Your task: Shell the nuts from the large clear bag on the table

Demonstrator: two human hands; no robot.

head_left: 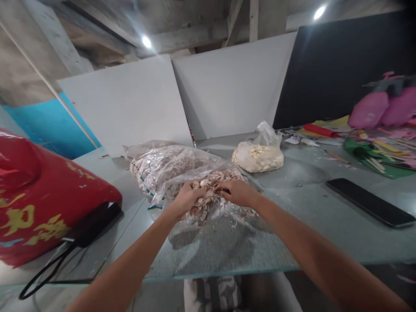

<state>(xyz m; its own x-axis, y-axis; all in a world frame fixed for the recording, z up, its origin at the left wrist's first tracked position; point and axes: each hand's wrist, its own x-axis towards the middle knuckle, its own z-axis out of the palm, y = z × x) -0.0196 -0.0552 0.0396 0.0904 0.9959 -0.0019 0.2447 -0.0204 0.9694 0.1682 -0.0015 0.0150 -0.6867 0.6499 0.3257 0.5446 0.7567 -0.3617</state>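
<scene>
A clear plastic bag (pixel 175 162) lies on the table, its mouth towards me, with dry papery skins (pixel 224 177) that look like garlic peel spilling out. My left hand (pixel 189 198) is at the mouth of the bag, thumb and fingers closed around a pale garlic clove (pixel 203 183). Close on its right, my right hand (pixel 239 193) reaches into the peel with its fingers bent together. What those fingertips hold, if anything, is too small to make out. Loose peel lies below both hands.
Behind my right hand stands a tied clear bag of pale peeled cloves (pixel 258 157). A black phone (pixel 370 201) lies on the right. At left are a red bag (pixel 48 195) and a black corded device (pixel 97 223). Pink spray bottles (pixel 370 110) and craft scraps (pixel 383 154) fill the far right.
</scene>
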